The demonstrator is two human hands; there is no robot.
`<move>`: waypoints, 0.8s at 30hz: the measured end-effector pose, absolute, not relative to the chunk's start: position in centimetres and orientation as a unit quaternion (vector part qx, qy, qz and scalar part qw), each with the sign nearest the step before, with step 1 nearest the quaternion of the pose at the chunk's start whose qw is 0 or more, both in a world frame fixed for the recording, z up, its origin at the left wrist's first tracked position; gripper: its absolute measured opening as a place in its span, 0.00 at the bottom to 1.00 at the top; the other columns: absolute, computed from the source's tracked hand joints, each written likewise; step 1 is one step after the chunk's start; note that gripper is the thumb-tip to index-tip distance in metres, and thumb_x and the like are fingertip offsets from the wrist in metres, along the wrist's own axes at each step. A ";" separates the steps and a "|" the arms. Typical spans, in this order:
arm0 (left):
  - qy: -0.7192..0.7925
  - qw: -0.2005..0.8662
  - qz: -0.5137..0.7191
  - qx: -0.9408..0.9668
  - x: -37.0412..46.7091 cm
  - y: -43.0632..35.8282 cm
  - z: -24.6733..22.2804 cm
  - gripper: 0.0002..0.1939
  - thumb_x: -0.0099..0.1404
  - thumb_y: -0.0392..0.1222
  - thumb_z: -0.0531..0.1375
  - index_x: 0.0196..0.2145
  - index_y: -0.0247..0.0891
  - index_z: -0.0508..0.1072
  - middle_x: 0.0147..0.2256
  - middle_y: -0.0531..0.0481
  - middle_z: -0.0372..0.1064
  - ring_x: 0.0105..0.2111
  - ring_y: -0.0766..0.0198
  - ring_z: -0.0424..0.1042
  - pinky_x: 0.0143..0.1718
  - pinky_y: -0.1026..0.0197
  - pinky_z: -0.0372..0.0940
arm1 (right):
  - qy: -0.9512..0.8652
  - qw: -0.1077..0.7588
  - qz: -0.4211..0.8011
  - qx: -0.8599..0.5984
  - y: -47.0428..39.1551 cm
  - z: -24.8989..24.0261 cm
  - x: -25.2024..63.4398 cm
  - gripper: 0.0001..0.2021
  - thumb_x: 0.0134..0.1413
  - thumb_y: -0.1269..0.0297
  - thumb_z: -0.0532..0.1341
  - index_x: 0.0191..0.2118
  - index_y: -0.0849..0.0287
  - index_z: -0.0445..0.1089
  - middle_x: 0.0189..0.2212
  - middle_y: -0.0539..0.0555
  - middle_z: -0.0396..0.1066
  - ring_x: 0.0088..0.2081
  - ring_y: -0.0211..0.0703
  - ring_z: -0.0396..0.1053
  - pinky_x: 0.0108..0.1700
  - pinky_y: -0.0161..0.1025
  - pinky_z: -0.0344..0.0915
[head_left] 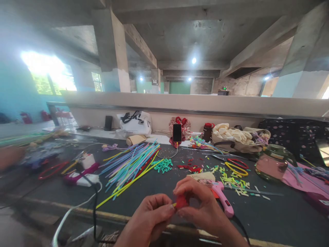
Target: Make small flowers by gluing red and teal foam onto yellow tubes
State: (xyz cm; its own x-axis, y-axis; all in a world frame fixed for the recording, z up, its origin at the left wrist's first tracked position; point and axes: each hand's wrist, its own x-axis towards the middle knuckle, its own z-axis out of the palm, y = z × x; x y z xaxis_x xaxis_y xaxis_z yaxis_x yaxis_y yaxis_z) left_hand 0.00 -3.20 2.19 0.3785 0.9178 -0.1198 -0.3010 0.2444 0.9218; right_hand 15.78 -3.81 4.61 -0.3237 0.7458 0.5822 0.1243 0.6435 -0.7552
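In front of me, low in the head view, my two hands meet over a small red fuzzy piece (182, 201) with a yellow tip (174, 204). The thumb and forefinger of my left hand (155, 212) are pinched at the yellow tip. My right hand (202, 206) curls around the red piece, thumb below and fingers above, partly hiding its shape. Just beyond my right hand lies a pink glue gun (224, 200). Farther off are short cut pieces, teal (163, 165), red (191, 168) and yellow-green (232, 181).
Long coloured pipe cleaners (133, 168) are spread left of centre. A phone (177, 133) stands at the back. Red-handled (238, 163) and yellow-handled tools (236, 169) lie right, near a large jar (271, 164). A white cable (74, 206) hangs over the front edge at left.
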 end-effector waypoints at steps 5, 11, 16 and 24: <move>0.357 0.703 0.425 0.444 0.1 -3.1 2.1 0.16 0.37 0.50 0.65 0.15 0.35 0.67 0.12 0.56 0.59 0.14 0.72 0.58 0.16 0.69 0.49 | -0.752 0.494 0.304 -0.312 -3.8 4.2 15.8 0.09 0.39 0.70 0.64 0.31 0.57 0.68 0.29 0.50 0.67 0.31 0.39 0.64 0.33 0.35 0.60; 0.341 0.703 0.457 0.426 0.3 -2.7 1.7 0.14 0.37 0.48 0.66 0.17 0.35 0.69 0.14 0.55 0.62 0.16 0.70 0.60 0.18 0.68 0.51 | -0.726 0.503 0.341 -0.320 -3.3 3.6 15.3 0.07 0.38 0.71 0.64 0.29 0.58 0.68 0.28 0.50 0.66 0.31 0.38 0.63 0.32 0.34 0.60; 0.323 0.708 0.474 0.412 0.1 -2.8 1.8 0.12 0.40 0.43 0.66 0.17 0.33 0.69 0.13 0.56 0.61 0.14 0.75 0.55 0.16 0.70 0.47 | -0.722 0.495 0.347 -0.337 -3.1 3.3 15.0 0.10 0.37 0.72 0.64 0.31 0.58 0.68 0.27 0.49 0.66 0.29 0.37 0.63 0.30 0.33 0.60; 0.310 0.790 0.443 0.290 -1.4 -3.1 2.0 0.10 0.45 0.41 0.64 0.21 0.34 0.67 0.13 0.58 0.61 0.10 0.78 0.55 0.11 0.74 0.43 | -0.674 0.493 0.432 -0.341 -2.9 3.1 14.8 0.21 0.39 0.71 0.63 0.43 0.54 0.66 0.32 0.50 0.68 0.28 0.37 0.65 0.30 0.34 0.62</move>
State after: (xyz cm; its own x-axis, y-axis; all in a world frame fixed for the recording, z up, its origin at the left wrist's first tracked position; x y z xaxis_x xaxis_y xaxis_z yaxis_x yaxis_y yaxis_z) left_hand -1.40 -3.07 2.04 0.4154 0.8792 -0.2333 -0.5186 0.4396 0.7334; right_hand 14.85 -2.93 3.06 -0.2819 0.8850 0.3706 0.0341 0.3952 -0.9180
